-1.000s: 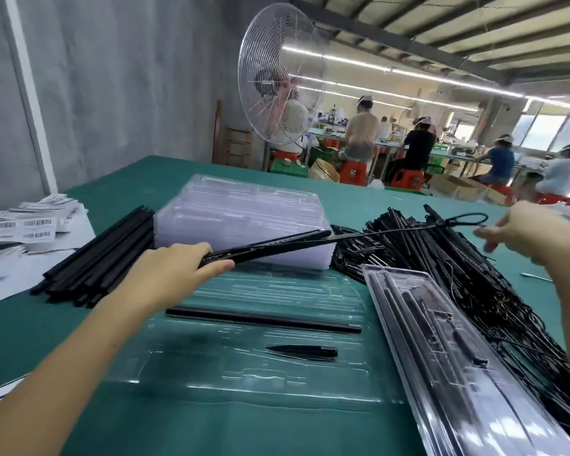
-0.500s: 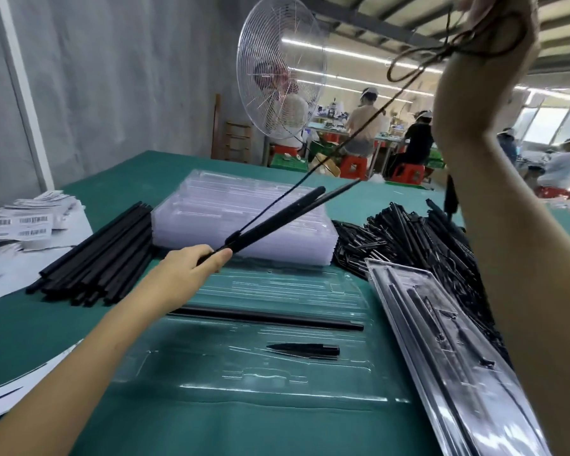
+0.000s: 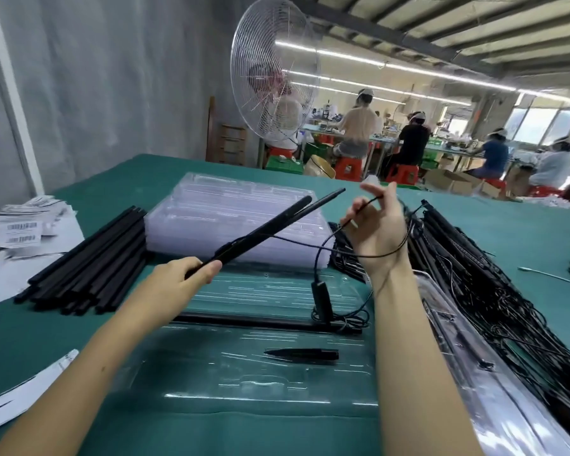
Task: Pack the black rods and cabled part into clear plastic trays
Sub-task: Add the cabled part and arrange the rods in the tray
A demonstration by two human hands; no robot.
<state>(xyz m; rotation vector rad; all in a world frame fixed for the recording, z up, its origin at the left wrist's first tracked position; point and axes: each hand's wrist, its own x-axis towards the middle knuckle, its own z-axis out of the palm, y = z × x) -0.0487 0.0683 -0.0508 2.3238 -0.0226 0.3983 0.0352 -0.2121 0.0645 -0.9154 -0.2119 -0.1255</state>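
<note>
Left hand [image 3: 178, 283] is gripping the cabled part [image 3: 270, 227] low, fingers curled round it; right hand [image 3: 380, 233] is pinching its cable [image 3: 321, 299] above the clear tray [image 3: 211, 383].

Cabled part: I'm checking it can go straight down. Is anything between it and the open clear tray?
Nothing foreign. The left hand holds the cabled part above the clear tray; only its own cable, pinched by the right hand, dangles onto the black rod lying there.
</note>
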